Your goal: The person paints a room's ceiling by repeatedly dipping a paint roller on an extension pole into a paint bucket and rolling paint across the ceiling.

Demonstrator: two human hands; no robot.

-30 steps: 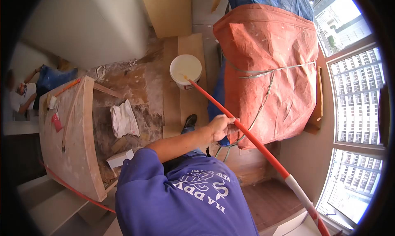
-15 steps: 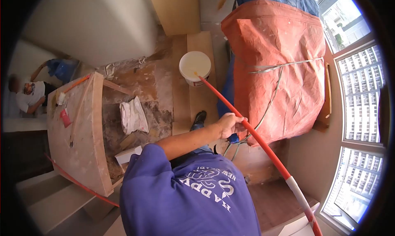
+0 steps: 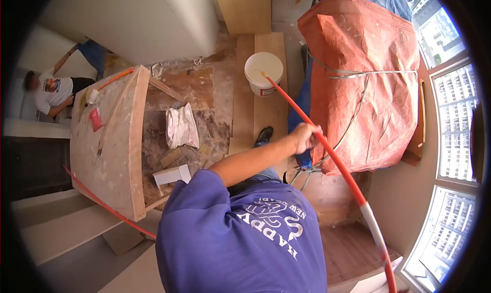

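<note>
The left hand [image 3: 305, 138] is closed around the red pole [image 3: 340, 165], keeping its tip over the bucket [image 3: 258, 90]; I cannot tell the right hand's state.

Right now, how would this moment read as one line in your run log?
left hand: gripping red-and-white pole | pole tip: in white bucket | right hand: not visible | nearby: red tarpaulin bundle

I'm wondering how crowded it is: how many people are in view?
2: the wearer in purple, left hand on the red pole, bottom centre; and a person in white, far left, beyond the stained panel. Walls may hide others.
</note>
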